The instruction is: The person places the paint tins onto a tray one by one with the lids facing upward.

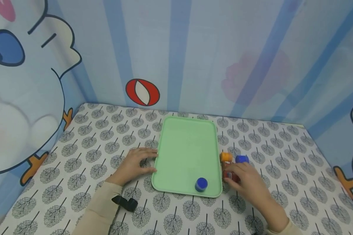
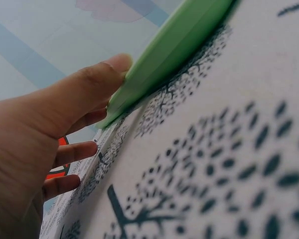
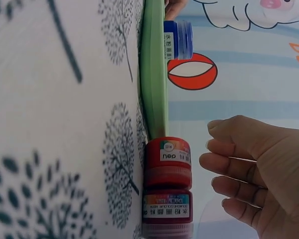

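Just below the right hand [image 3: 271, 174], its fingers apart and gripping nothing, a red jar [image 3: 168, 164] lies on its side, long axis toward the tray [image 1: 185, 150].

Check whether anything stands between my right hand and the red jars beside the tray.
Nothing visible does: in the right wrist view, only open space lies between your right hand and the red jars.
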Tool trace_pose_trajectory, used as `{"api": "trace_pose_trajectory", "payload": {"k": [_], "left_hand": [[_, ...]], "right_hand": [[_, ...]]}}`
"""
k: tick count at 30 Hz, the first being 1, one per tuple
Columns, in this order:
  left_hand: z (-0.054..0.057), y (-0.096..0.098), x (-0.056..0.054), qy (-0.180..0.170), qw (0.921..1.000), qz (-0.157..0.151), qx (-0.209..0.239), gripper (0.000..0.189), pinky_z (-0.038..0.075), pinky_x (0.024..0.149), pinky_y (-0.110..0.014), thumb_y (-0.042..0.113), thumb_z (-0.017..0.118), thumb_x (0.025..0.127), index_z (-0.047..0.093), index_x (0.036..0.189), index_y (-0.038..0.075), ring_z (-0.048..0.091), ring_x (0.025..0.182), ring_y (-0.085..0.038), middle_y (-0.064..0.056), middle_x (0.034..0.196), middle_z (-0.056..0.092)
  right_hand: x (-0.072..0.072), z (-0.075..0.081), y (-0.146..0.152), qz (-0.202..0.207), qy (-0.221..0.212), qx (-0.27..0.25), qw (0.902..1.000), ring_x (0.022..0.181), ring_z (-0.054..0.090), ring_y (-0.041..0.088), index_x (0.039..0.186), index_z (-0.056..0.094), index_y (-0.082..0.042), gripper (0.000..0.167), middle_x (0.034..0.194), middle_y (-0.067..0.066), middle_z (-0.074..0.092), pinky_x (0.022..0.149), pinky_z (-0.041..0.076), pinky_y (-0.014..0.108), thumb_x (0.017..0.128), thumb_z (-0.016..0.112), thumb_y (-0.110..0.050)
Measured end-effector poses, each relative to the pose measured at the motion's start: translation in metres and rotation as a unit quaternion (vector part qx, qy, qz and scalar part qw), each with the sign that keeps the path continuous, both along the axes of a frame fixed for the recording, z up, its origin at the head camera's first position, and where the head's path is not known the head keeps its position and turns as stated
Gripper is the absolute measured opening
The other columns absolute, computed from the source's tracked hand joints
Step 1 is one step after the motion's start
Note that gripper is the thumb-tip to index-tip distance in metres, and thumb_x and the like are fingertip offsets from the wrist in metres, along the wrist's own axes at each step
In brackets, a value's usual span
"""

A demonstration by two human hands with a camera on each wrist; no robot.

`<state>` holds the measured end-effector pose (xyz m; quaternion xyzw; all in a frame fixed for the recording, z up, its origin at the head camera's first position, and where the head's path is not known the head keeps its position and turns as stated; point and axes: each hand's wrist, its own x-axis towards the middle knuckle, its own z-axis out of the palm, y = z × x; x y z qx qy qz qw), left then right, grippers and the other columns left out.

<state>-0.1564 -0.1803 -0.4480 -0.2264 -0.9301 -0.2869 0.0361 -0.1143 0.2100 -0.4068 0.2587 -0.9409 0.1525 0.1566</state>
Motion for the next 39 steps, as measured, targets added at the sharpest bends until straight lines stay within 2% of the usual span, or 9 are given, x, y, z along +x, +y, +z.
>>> {"api": "trace_pose_trajectory", "payload": {"k": [6, 10, 15, 25, 39], "left_hand": [[-0.001, 0.001, -0.001, 0.006, 1.0, -0.001, 0.0, 0.057, 0.03, 0.115, -0.056, 0.038, 0.079, 0.075, 0.063, 0.127, 0.02, 0.048, 0.132, -0.029, 0.0, 0.139, 0.057], [-0.001, 0.002, -0.001, 0.012, 0.9999, -0.003, -0.001, 0.057, 0.031, 0.114, -0.056, 0.037, 0.079, 0.075, 0.064, 0.127, 0.02, 0.049, 0.131, -0.029, 0.0, 0.139, 0.057], [0.0, 0.002, -0.001, 0.009, 1.0, -0.002, -0.004, 0.057, 0.031, 0.114, -0.056, 0.039, 0.079, 0.075, 0.063, 0.127, 0.021, 0.048, 0.132, -0.029, 0.0, 0.139, 0.057], [0.001, -0.001, -0.002, 0.01, 0.9999, 0.001, -0.014, 0.056, 0.032, 0.113, -0.057, 0.04, 0.078, 0.075, 0.064, 0.126, 0.021, 0.049, 0.132, -0.027, 0.002, 0.139, 0.057], [-0.001, -0.001, -0.002, 0.015, 0.9998, -0.002, -0.009, 0.056, 0.033, 0.112, -0.056, 0.04, 0.078, 0.075, 0.064, 0.126, 0.021, 0.05, 0.13, -0.028, 0.001, 0.138, 0.058]], "right_hand": [[0.002, -0.001, 0.005, -0.019, 0.004, 0.016, 0.9997, 0.085, 0.057, 0.018, 0.1, 0.07, -0.011, 0.033, 0.096, 0.004, 0.071, 0.074, 0.05, 0.036, 0.071, 0.083, -0.021], [0.002, 0.0, 0.008, -0.034, -0.006, 0.03, 0.999, 0.092, 0.062, 0.024, 0.101, 0.07, -0.009, 0.033, 0.098, 0.006, 0.071, 0.082, 0.053, 0.044, 0.073, 0.082, -0.023], [0.001, 0.0, 0.011, -0.047, -0.018, 0.042, 0.9979, 0.094, 0.062, 0.025, 0.099, 0.07, -0.009, 0.032, 0.097, 0.007, 0.071, 0.084, 0.053, 0.046, 0.074, 0.081, -0.025], [-0.001, -0.003, 0.013, -0.044, -0.019, 0.055, 0.9974, 0.094, 0.062, 0.024, 0.096, 0.07, -0.011, 0.033, 0.096, 0.005, 0.069, 0.082, 0.052, 0.044, 0.071, 0.083, -0.029], [-0.002, -0.004, 0.016, -0.045, -0.023, 0.085, 0.9951, 0.095, 0.061, 0.026, 0.1, 0.07, -0.009, 0.039, 0.098, 0.007, 0.069, 0.084, 0.052, 0.045, 0.07, 0.084, -0.029]]}}
